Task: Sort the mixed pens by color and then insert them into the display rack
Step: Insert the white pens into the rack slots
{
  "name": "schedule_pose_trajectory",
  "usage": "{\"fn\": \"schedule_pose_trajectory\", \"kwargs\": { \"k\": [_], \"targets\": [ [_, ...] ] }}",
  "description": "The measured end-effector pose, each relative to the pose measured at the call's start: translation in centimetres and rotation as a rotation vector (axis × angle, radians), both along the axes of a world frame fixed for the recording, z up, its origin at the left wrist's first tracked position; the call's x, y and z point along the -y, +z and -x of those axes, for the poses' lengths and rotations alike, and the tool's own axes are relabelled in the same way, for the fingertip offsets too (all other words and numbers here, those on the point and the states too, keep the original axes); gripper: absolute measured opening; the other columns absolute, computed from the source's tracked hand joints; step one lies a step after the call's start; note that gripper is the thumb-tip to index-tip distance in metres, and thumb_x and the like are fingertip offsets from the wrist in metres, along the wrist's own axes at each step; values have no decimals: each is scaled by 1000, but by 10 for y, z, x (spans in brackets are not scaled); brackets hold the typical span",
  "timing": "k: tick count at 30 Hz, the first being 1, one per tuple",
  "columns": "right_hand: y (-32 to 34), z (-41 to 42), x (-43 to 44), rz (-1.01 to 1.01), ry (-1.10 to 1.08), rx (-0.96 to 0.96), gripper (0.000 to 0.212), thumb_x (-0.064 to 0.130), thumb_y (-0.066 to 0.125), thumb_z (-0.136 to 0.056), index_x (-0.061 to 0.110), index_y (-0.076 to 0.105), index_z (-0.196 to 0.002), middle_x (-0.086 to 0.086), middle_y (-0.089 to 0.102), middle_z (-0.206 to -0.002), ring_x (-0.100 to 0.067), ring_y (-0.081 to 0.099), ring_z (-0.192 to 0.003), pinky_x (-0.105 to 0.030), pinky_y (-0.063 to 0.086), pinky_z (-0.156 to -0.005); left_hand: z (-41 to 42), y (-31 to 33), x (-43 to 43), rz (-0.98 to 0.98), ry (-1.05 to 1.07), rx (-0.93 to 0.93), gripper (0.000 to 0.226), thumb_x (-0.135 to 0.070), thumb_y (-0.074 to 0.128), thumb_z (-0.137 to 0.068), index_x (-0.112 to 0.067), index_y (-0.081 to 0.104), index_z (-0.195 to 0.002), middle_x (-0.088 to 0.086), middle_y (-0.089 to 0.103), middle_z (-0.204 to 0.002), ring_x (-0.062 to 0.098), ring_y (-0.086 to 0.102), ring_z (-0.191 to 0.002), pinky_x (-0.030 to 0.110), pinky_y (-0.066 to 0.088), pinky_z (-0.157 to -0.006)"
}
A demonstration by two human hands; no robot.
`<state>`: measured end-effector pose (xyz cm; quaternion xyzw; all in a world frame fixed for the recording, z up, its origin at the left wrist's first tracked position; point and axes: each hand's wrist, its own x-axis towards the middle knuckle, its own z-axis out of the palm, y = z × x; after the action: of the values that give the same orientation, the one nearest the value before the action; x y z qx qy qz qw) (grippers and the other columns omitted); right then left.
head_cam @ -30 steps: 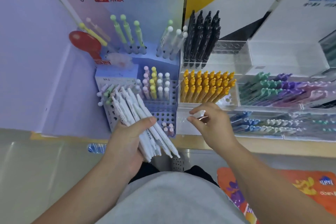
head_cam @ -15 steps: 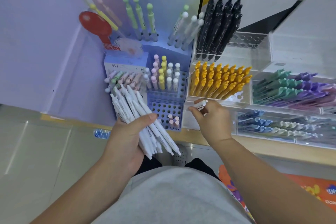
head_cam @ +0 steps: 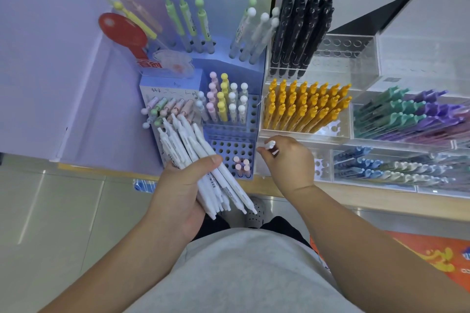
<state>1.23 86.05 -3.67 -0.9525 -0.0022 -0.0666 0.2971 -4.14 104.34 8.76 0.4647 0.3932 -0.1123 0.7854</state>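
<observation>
My left hand (head_cam: pixel 181 190) grips a bundle of several white pens (head_cam: pixel 189 152), held slanted in front of the blue perforated display rack (head_cam: pixel 232 146). My right hand (head_cam: pixel 288 162) pinches a single white pen (head_cam: pixel 270 145) at its top, just above the clear acrylic rack (head_cam: pixel 319 164) at the shelf's front. The pen's lower part is hidden behind my fingers. The blue rack holds pink, yellow and white ball-topped pens (head_cam: pixel 226 104) in its upper tier and three pink pens (head_cam: pixel 241 166) low down.
Orange pens (head_cam: pixel 305 107) fill a clear box right of the blue rack. Black pens (head_cam: pixel 302 25) stand behind it, and green, purple and blue pens (head_cam: pixel 407 114) lie in trays to the right. The wooden shelf edge (head_cam: pixel 381 198) runs beneath them. A red sign (head_cam: pixel 122 30) stands at the left.
The view has tilted down and closer to the shelf. My right hand with the single white pen has stayed over the clear front rack, shifting slightly. My left hand still holds the bundle.
</observation>
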Motion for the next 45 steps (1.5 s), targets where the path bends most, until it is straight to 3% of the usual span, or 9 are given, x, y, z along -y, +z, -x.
{"fn": "schedule_pose_trajectory", "kwargs": {
  "k": [5, 9, 15, 25, 30, 35, 38, 41, 45],
  "targets": [
    [-8, -3, -5, 40, 1, -44, 29, 25, 84, -74, 12, 61, -63, -5, 61, -62, -29, 56, -52, -26, 36, -49, 1, -2, -4, -9, -20, -4, 63, -10, 79, -63, -2, 63, -123, 20, 69, -111, 37, 67, -109, 56, 51, -98],
    [-6, -3, -6, 58, -6, -51, 26, 31, 83, -75, 12, 66, -69, -5, 66, -68, -29, 60, -57, -25, 35, -53, 1, -1, -8, -3, -18, -5, 58, -11, 78, -61, -5, 66, -117, 10, 71, -94, 27, 69, -93, 42, 55, -81],
    [11, 0, -6, -4, -17, -43, 36, 48, 77, -80, 16, 74, -96, 3, 66, -70, -21, 61, -63, -24, 37, -59, 2, 1, -5, 4, -20, 8, 68, -11, 79, -60, -2, 63, -126, 10, 71, -99, 26, 70, -95, 45, 56, -87],
    [22, -3, -2, 7, 91, 36, 13, 29, 75, -85, 18, 74, -91, 2, 71, -77, -21, 64, -63, -28, 49, -56, 1, 10, -2, 32, -10, 44, 71, -9, 80, -60, 0, 61, -128, 16, 68, -108, 43, 62, -117, 60, 48, -100],
    [21, -5, 4, 15, 165, 60, 17, 28, 76, -85, 16, 74, -96, 0, 72, -78, -23, 66, -65, -33, 54, -57, 1, 16, 2, 18, -18, 41, 74, -4, 84, -59, 1, 60, -128, 17, 68, -103, 40, 66, -108, 50, 58, -87],
    [49, 2, 8, -45, 110, -52, 41, 49, 70, -86, 17, 71, -110, 7, 67, -71, -17, 63, -65, -30, 53, -60, 1, 19, 9, 18, -30, 78, 54, -6, 81, -56, -7, 68, -109, 11, 72, -85, 26, 71, -83, 37, 60, -67],
    [92, 12, 7, -332, 70, -71, 31, 50, 69, -85, 21, 72, -96, 8, 62, -62, -13, 62, -60, -30, 52, -58, 0, 24, 13, 53, -25, 123, 38, -5, 74, -61, -11, 69, -97, 8, 71, -76, 19, 72, -68, 31, 58, -56],
    [138, 18, 9, -716, 206, -349, 27, 43, 76, -76, 18, 70, -86, -2, 69, -68, -17, 66, -60, -29, 53, -56, -2, 28, 16, 45, -31, 113, 43, -8, 75, -61, -8, 68, -103, 13, 69, -80, 28, 69, -73, 35, 57, -56],
    [156, 24, 25, -701, 465, -641, 38, 26, 90, -66, 18, 69, -97, -4, 73, -77, -15, 64, -65, -23, 50, -59, -9, 32, 24, 55, -8, 50, 55, -15, 78, -59, -3, 67, -112, 20, 68, -94, 34, 69, -76, 39, 57, -53]
  ]
}}
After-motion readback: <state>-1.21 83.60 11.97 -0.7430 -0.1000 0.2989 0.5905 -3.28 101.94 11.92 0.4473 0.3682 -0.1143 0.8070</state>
